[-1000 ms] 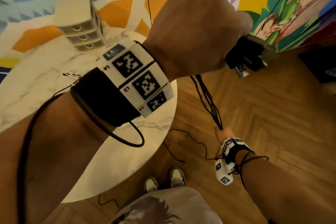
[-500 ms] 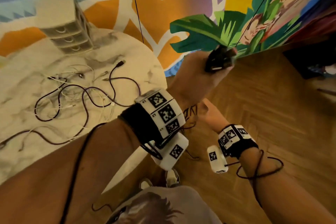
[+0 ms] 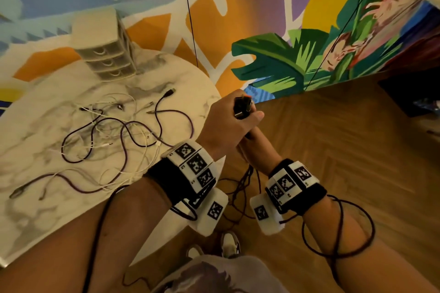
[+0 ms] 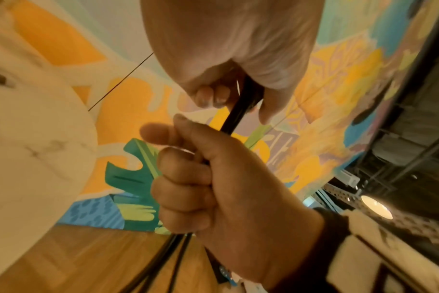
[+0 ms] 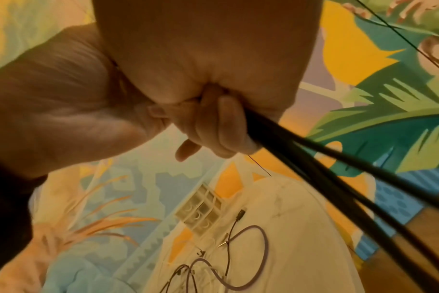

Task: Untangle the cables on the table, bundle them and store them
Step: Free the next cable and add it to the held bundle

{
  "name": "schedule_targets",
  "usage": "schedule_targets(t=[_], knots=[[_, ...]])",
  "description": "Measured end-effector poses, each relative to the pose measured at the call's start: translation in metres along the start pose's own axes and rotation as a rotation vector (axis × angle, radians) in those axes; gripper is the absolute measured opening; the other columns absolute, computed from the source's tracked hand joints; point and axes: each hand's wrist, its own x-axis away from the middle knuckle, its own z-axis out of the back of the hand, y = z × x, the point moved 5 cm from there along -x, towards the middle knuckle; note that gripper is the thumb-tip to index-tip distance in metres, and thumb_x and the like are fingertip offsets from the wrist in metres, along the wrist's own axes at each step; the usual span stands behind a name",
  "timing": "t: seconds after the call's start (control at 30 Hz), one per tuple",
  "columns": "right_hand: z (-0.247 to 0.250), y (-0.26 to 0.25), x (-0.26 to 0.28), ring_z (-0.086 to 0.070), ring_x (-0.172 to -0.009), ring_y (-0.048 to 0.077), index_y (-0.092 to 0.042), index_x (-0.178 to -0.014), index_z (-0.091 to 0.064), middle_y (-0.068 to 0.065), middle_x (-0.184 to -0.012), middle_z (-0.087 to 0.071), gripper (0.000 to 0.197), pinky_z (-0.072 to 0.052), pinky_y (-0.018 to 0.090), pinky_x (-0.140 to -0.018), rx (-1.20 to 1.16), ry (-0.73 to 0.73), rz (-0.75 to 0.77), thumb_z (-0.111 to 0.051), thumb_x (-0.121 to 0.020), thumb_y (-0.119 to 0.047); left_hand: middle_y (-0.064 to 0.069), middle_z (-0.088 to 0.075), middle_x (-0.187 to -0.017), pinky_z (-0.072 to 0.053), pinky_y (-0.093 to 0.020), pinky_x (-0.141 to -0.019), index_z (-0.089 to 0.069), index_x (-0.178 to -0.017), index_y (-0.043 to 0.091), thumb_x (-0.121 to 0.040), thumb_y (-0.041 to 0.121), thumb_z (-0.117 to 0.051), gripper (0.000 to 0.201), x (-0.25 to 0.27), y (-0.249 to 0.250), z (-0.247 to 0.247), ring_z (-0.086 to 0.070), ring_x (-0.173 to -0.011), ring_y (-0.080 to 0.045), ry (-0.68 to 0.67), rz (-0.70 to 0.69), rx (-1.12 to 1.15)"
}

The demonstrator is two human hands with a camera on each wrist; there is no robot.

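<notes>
My left hand (image 3: 226,123) is held up just off the table's right edge and grips a folded black cable (image 3: 242,106) whose plug ends stick out above the fist. Directly under it, my right hand (image 3: 253,144) grips the same strands, largely hidden in the head view. The left wrist view shows my left fingers (image 4: 211,95) curled round the black cable (image 4: 234,117), with the right hand (image 4: 201,178) a short way below. From my right hand (image 5: 221,126), the black cable (image 5: 301,158) runs down and right. A tangle of purple and white cables (image 3: 119,140) lies on the marble table (image 3: 35,209).
A small beige drawer unit (image 3: 104,52) stands at the table's far edge by the painted wall. Loose black cable loops (image 3: 242,183) hang between my wrists toward the wooden floor (image 3: 333,150). My shoes (image 3: 228,242) are beside the table's edge.
My left hand has dropped from close to the camera to beside the table edge. My right hand has slid up the black cable until just under the left. The tangle has come into sight.
</notes>
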Motion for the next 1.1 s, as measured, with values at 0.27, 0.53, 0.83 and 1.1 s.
schedule_targets(t=[0.27,0.53,0.83,1.1], knots=[[-0.001,-0.025,-0.001,-0.053,-0.072,-0.007,-0.020,-0.090,-0.052,-0.011,-0.079,-0.051,0.028,-0.046,0.016,-0.066,0.165,-0.009,0.180,-0.047,-0.092,0.007,0.006,-0.059,-0.085,-0.038,-0.005,-0.070,-0.055,-0.093,0.014,-0.083,0.021,-0.070,0.019,0.004,0.017,0.007,-0.054,-0.078,-0.007,0.019,-0.191,-0.272],[-0.006,-0.022,0.001,-0.051,-0.057,-0.016,-0.030,-0.064,-0.033,-0.011,-0.061,-0.034,0.052,-0.039,0.005,-0.050,0.201,0.025,0.190,-0.044,-0.091,0.013,-0.006,-0.058,-0.074,-0.030,-0.026,-0.051,-0.055,-0.088,0.008,-0.086,0.015,-0.057,0.008,0.010,0.028,0.001,-0.048,-0.055,-0.020,-0.002,-0.459,-0.695],[-0.009,0.002,0.005,-0.045,-0.071,-0.005,-0.035,-0.079,-0.037,-0.017,-0.081,-0.044,0.044,-0.043,0.005,-0.065,0.137,0.030,-0.070,-0.048,-0.093,0.005,0.000,-0.061,-0.060,-0.019,-0.022,-0.044,-0.056,-0.085,0.015,-0.088,0.031,-0.054,0.016,0.017,0.017,0.000,-0.053,-0.041,-0.022,0.078,-0.418,-1.088],[-0.023,0.038,-0.013,-0.047,-0.049,0.014,-0.019,-0.052,-0.054,0.011,-0.056,-0.050,0.049,-0.042,0.034,-0.057,0.149,0.022,-0.260,-0.042,-0.099,-0.030,0.010,-0.051,-0.080,-0.040,-0.030,-0.059,-0.046,-0.117,0.021,-0.095,0.052,-0.033,0.040,0.050,-0.061,0.049,-0.058,-0.073,-0.019,-0.108,0.034,-0.656]])
